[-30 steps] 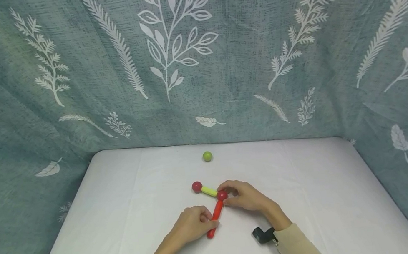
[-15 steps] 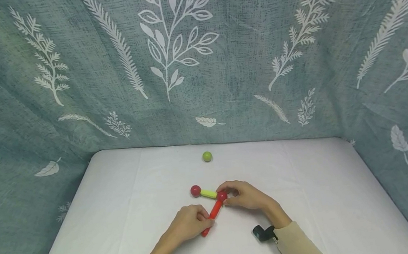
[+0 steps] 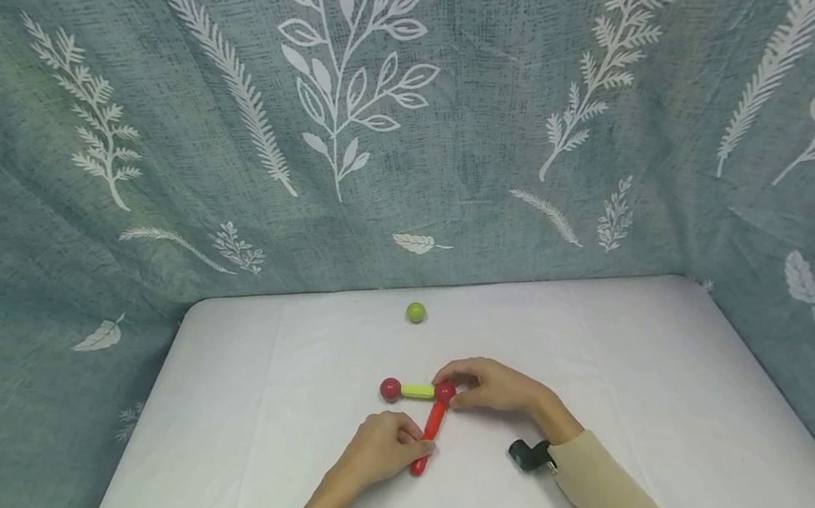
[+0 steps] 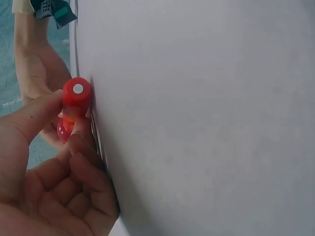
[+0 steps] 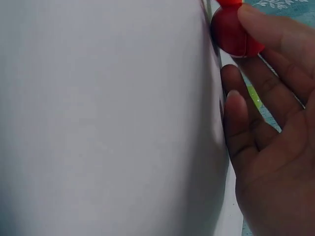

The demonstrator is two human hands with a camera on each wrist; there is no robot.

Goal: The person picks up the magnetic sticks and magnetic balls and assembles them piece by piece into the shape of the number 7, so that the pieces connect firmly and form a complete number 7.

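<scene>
My left hand (image 3: 384, 448) pinches a red stick (image 3: 435, 420) between thumb and fingers, close to its near end. In the left wrist view, that end of the stick shows a round pale disc (image 4: 78, 89). At the stick's far end sits a red ball (image 3: 445, 393), which my right hand (image 3: 493, 387) holds between thumb and fingers. From this ball a yellow-green stick (image 3: 417, 391) reaches left to a second red ball (image 3: 390, 389). Together the pieces form a bent chain lying low over the white table.
A green ball (image 3: 416, 312) lies by itself near the back edge of the white table (image 3: 299, 358). Behind the table hangs a teal curtain (image 3: 467, 113) with white leaf patterns. A black wrist camera (image 3: 528, 455) sits beside the right sleeve.
The yellow-green stick and its outer red ball have swung toward the near side. The red stick's near end tipped left, then came back. Both hands keep their holds.
</scene>
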